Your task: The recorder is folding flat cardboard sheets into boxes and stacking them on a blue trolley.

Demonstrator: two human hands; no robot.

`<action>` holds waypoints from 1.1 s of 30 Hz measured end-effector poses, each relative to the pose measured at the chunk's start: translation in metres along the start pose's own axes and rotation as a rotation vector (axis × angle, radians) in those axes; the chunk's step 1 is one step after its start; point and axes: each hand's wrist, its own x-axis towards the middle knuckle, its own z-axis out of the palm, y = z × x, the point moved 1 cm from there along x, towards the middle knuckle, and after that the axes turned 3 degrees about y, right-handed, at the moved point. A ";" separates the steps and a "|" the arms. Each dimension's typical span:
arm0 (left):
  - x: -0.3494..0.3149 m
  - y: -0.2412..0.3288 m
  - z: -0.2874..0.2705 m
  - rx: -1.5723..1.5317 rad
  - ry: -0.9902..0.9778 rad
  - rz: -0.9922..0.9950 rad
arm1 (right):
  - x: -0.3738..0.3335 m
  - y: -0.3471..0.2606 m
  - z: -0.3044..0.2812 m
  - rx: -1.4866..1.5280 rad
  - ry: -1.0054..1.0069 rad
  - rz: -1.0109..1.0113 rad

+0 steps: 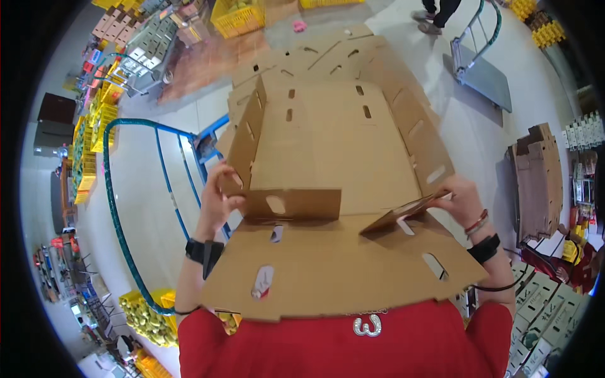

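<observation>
In front of me lies a partly folded brown cardboard box (pixel 328 151), its left and right walls standing up. Oval slots are cut through its panels. My left hand (pixel 219 196) grips the near left corner, where the left wall meets a small end flap (pixel 302 203) folded inward. At the near right corner my right hand (pixel 459 198) pinches another end flap (pixel 397 217), which is tilted inward. The wide near panel (pixel 340 264) slopes out flat toward my red shirt. More slotted cardboard (pixel 309 60) spreads out beyond the far end.
A blue-framed trolley (pixel 165 129) with a green-wrapped handle stands at the left. Far right is a flat hand cart (pixel 482 82), with a person's legs (pixel 435 16) near it. Folded cardboard (pixel 539 183) stands at the right. Yellow crates (pixel 239 17) of produce line the back and left.
</observation>
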 end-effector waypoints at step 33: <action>0.029 -0.110 0.117 1.094 0.681 -0.029 | 0.068 0.097 0.174 0.127 0.436 0.732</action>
